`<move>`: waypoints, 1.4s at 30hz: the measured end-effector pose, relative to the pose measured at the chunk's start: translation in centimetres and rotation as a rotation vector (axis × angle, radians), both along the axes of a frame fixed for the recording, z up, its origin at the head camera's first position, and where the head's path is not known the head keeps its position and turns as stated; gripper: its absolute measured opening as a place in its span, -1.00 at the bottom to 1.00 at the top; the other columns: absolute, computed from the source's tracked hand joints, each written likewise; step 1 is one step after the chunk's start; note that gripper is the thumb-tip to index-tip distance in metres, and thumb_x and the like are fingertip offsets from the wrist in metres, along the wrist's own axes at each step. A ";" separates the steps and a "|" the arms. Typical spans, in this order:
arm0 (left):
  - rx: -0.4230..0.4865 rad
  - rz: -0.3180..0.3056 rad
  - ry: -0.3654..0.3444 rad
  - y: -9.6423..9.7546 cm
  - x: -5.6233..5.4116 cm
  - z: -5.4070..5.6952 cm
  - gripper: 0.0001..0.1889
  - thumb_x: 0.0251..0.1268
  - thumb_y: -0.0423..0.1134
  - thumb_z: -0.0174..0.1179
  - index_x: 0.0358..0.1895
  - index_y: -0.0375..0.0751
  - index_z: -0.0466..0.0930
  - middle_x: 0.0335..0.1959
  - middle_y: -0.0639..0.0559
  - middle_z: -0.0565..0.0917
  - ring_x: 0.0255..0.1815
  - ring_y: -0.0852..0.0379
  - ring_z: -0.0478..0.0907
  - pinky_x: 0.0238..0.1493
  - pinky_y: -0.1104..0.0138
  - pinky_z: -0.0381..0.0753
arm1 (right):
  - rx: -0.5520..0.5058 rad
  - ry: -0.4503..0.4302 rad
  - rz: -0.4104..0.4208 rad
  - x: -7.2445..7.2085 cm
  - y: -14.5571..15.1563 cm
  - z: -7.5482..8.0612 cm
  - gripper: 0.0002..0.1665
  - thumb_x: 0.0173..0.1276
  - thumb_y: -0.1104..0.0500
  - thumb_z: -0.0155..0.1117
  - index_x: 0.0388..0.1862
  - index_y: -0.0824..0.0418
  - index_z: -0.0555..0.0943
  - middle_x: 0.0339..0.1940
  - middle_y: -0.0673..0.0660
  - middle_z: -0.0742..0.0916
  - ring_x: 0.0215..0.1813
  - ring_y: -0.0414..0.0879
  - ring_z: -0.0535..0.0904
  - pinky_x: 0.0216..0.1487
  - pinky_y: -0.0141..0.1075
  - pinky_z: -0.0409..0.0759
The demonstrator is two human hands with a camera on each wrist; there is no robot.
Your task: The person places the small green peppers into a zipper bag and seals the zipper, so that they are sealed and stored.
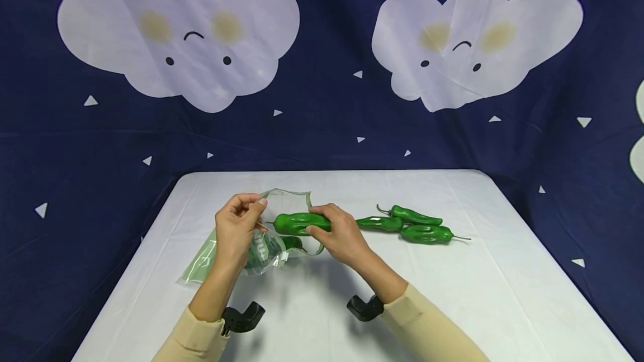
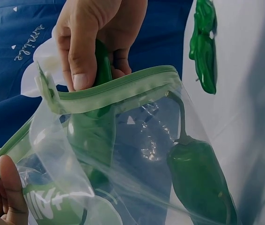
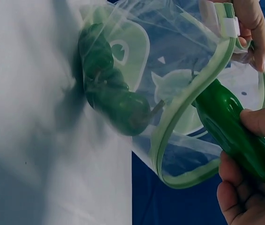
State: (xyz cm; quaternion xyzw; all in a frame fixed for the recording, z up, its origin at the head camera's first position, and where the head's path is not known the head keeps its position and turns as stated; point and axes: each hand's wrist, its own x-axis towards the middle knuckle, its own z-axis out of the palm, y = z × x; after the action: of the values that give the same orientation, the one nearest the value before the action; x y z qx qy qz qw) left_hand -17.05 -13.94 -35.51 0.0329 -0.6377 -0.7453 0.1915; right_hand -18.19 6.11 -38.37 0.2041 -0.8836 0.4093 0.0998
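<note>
My left hand (image 1: pixel 236 228) pinches the green-edged rim of a clear zip bag (image 1: pixel 201 264), whose mouth gapes toward the right. In my right hand (image 1: pixel 341 234) is a green pepper (image 1: pixel 297 223), gripped between thumb and fingers, its stem end pointing left into the bag's mouth. The right wrist view shows that pepper (image 3: pixel 228 124) partly past the green zip edge (image 3: pixel 170 136). Inside the bag lie other green peppers (image 3: pixel 123 110), seen through the plastic. A white slider (image 3: pixel 230 27) sits on the zip edge. White lettering (image 2: pixel 45 206) shows on the bag.
Several more green peppers (image 1: pixel 427 233) lie together on the white table (image 1: pixel 453 295), right of my right hand. Behind the table hangs a dark blue cloth (image 1: pixel 322 127) with clouds and small triangles. Black wrist cameras (image 1: pixel 244 317) are strapped on both forearms.
</note>
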 end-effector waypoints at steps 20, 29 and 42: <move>0.005 -0.003 0.011 0.0 -0.1 0.1 -0.94 0.17 -0.46 0.24 -0.31 -0.34 0.56 -0.63 0.12 0.46 -0.71 0.28 0.40 -0.80 0.48 0.54 | 0.054 0.020 0.012 -0.3 -2.6 0.2 -0.57 0.22 0.07 0.34 0.06 0.15 0.59 -0.09 0.07 0.69 -0.14 -0.09 0.61 -0.16 -0.25 0.60; -0.010 0.006 -0.005 0.0 0.0 0.0 -0.94 0.17 -0.45 0.24 -0.31 -0.34 0.57 -0.62 0.13 0.47 -0.70 0.29 0.39 -0.80 0.47 0.54 | 0.107 0.041 0.034 -0.3 -3.5 0.6 -0.58 0.22 0.07 0.34 0.05 0.17 0.59 -0.05 0.09 0.70 -0.10 -0.06 0.62 -0.15 -0.21 0.59; -0.010 0.003 0.001 0.0 0.1 0.0 -0.93 0.16 -0.45 0.25 -0.31 -0.36 0.57 -0.62 0.12 0.47 -0.71 0.29 0.39 -0.80 0.46 0.54 | 0.130 0.049 0.035 -0.3 -4.4 0.8 -0.59 0.23 0.08 0.33 0.05 0.18 0.60 -0.07 0.12 0.70 -0.14 -0.07 0.62 -0.21 -0.24 0.58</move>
State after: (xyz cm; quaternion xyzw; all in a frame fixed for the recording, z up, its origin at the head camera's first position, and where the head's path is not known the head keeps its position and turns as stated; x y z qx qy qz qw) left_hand -16.93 -13.92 -35.56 0.0325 -0.6413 -0.7419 0.1929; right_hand -18.46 1.68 -37.54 0.2355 -0.9020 0.3475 0.1008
